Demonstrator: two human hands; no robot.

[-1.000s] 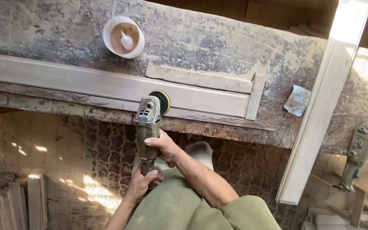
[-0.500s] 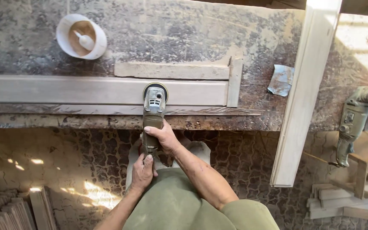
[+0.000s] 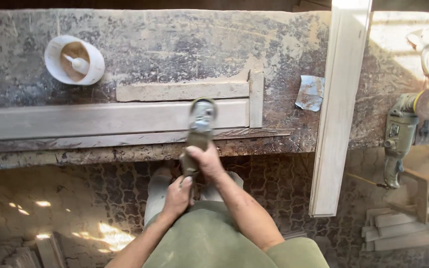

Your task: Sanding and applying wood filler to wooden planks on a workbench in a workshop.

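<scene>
A grey angle grinder [image 3: 199, 130] lies across a long pale wooden board [image 3: 90, 120] on the dusty workbench [image 3: 175, 44]. Its disc end sits on the board near the board's right end and looks blurred. My right hand [image 3: 205, 161] grips the grinder's body just below the bench edge. My left hand [image 3: 176, 197] holds the rear end of its handle, closer to my body. A short wooden strip [image 3: 182, 91] and an upright wooden stop [image 3: 256, 97] frame the board's far right corner.
A white tub [image 3: 74, 60] of brown powder with a scoop stands back left. A crumpled sandpaper sheet [image 3: 310, 93] lies right of the stop. A long pale plank [image 3: 341, 106] leans across the bench. A second grinder [image 3: 402, 133] rests at right. Stacked wood lies on the floor.
The grinder has slid rightward along the board, toward its right end. Both hands stayed on it. The view has shifted so the tub sits farther left.
</scene>
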